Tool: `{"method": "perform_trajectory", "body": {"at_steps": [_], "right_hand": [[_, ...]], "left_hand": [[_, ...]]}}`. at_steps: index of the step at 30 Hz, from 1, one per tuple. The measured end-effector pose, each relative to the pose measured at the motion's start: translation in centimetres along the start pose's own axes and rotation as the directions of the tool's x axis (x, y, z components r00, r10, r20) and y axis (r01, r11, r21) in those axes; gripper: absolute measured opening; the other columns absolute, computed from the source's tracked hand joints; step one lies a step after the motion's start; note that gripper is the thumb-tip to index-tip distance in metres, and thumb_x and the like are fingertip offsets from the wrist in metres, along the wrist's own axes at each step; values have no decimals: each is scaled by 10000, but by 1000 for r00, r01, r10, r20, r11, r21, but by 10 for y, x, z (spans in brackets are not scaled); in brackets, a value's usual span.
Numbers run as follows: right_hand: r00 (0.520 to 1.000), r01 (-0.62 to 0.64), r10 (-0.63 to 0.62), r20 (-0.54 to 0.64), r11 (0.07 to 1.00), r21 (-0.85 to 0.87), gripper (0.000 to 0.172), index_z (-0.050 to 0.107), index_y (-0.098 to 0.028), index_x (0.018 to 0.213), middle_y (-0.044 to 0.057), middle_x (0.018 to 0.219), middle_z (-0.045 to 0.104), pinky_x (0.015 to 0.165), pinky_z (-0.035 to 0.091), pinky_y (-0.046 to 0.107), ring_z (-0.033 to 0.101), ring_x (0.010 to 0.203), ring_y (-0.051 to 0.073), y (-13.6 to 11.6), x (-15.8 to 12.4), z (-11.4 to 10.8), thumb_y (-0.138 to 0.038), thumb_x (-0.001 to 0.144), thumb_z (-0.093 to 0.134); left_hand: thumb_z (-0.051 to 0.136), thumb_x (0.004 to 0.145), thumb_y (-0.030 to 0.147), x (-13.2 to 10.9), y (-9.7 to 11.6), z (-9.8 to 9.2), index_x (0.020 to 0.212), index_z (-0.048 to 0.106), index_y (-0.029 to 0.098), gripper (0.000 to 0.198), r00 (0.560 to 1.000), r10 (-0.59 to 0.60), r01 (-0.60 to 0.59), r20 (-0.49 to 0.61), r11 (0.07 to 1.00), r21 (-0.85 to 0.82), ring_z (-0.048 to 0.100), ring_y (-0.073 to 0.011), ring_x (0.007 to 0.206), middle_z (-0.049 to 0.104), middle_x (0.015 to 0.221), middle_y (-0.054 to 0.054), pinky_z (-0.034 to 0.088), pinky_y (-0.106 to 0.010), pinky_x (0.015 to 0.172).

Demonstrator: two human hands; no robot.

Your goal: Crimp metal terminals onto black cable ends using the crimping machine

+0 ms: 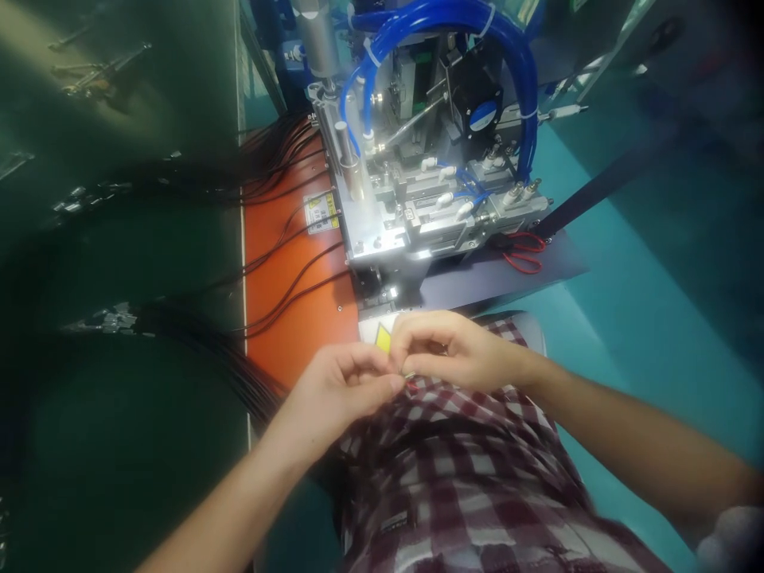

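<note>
My left hand [340, 390] and my right hand [454, 350] meet close together above my checked shirt [465, 477], just in front of a metal machine [406, 215]. Both hands are closed in a pinch on a very small metallic part [409, 374] between the fingertips; I cannot make out what it is. A yellow label [383, 338] shows just behind the fingers.
The machine carries blue air hoses [454, 24] and stands on an orange surface [286, 294]. Several black cables [239, 350] hang in bundles to the left, some ending in metal connectors. Red-handled scissors [525, 253] lie to the right of the machine. The floor is teal.
</note>
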State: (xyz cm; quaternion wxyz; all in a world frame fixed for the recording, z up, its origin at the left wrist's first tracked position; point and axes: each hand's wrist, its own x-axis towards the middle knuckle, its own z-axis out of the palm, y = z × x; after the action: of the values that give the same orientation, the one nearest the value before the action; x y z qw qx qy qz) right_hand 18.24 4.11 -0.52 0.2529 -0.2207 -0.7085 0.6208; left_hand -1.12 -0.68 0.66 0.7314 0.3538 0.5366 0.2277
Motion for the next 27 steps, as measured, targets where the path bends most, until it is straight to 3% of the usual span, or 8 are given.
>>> {"method": "perform_trajectory", "body": {"at_steps": [3,5,8,11,20,27], "right_hand": [[999,34,-37,-23,991,-127,86,622,-157,833,26,833,620,690,464,267,548,743,129,-2,0,0,-139,899,568],[985,-36,10,-171,988,-148,77,628,-159,832,16,818,613,631,449,249,539,697,119,-3,-3,4,-147,891,579],[894,-186,110,-435,973,-136,67,638,-164,841,7,783,616,541,415,231,527,631,110,-5,-9,14,-148,876,584],[859,-195,57,-509,956,-222,70,663,-173,838,6,777,634,523,407,229,507,590,100,-8,-16,23,-130,851,610],[920,-125,-115,-374,820,-559,103,676,-188,911,17,827,655,604,437,240,565,680,114,-16,-22,25,-146,895,583],[924,-17,-326,-201,490,-872,185,681,-222,919,7,795,629,552,356,270,524,633,119,-4,-29,25,-111,893,536]], "left_hand": [[776,706,328,0,-3,2,729,665,158,205,997,63,-61,-52,998,31,354,-31,439,513,525,54,253,-158,425],[762,726,342,1,-4,2,725,659,157,212,991,96,-95,-94,995,20,331,-29,428,479,497,63,236,-158,415],[748,746,341,1,-5,3,728,657,158,205,983,115,-116,-144,993,3,319,-29,423,456,485,69,233,-159,410],[735,762,334,1,-5,3,733,657,162,191,978,130,-131,-161,991,7,334,-33,427,478,505,62,257,-162,411],[708,783,261,3,-6,6,741,671,170,106,968,199,-189,-150,979,77,380,-24,453,520,542,61,312,-138,443],[695,786,265,1,-5,8,757,667,150,121,966,204,-184,-161,974,132,416,-32,473,548,562,49,310,-136,443]]}}
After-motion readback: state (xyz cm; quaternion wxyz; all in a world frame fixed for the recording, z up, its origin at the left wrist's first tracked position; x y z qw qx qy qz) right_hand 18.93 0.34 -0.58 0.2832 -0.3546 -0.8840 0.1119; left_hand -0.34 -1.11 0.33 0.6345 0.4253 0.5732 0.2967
